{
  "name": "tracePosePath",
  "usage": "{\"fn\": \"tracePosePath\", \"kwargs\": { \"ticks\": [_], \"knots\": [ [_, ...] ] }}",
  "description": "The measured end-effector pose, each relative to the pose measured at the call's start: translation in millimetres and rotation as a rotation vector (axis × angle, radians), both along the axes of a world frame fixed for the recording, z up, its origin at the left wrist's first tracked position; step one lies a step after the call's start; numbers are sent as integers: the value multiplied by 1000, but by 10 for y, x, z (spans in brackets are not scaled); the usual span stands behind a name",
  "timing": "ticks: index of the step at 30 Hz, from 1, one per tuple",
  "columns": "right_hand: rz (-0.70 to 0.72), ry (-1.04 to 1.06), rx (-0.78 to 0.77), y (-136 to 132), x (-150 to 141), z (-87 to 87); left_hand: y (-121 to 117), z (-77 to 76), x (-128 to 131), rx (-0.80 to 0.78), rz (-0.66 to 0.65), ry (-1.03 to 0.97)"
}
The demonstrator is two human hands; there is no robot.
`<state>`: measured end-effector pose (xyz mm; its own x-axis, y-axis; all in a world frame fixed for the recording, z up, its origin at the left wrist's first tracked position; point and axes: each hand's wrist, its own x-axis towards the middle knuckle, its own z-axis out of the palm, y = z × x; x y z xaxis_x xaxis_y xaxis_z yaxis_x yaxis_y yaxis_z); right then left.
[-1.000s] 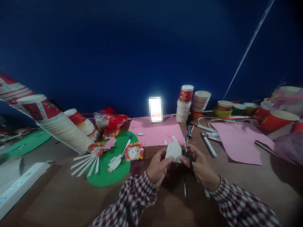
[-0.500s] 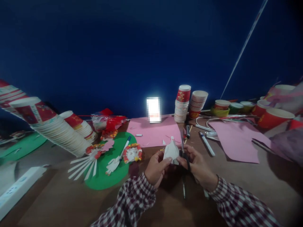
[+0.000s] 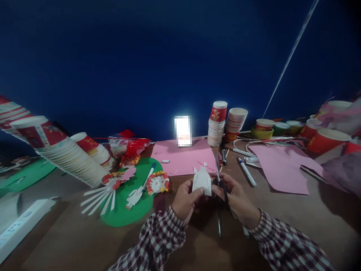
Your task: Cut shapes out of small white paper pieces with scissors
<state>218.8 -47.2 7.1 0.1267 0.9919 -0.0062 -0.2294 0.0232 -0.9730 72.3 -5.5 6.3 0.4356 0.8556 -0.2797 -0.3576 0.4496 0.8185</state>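
A white paper cutout (image 3: pixel 202 180) with drawn outlines stands upright between my two hands, above the near side of the table. My left hand (image 3: pixel 184 198) pinches its lower left edge between thumb and fingers. Black-handled scissors (image 3: pixel 223 188) sit in my right hand (image 3: pixel 239 199), with their blades pointing up and away. The right thumb is close to the cutout's right edge; whether it touches is hard to tell. Past the cutout lies a pink paper sheet (image 3: pixel 175 158) with small white scraps on it.
A green disc (image 3: pixel 126 214) holding paper figures lies to the left, near a leaning stack of paper cups (image 3: pixel 73 162) and a power strip (image 3: pixel 22 226). More stacked cups (image 3: pixel 217 124) stand behind. Right are a marker (image 3: pixel 246 172) and another pink sheet (image 3: pixel 282 169).
The paper cutout has turned and shifted slightly left in my fingers, showing more of its front. Both hands and the scissors have stayed nearly where they were.
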Motion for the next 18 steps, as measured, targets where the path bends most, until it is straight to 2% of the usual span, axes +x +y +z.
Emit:
{"fn": "tracePosePath", "kwargs": {
  "ticks": [18],
  "knots": [
    [13,27,27,-10,-7,-37,4,12,-23,73,25,3]
  ]
}}
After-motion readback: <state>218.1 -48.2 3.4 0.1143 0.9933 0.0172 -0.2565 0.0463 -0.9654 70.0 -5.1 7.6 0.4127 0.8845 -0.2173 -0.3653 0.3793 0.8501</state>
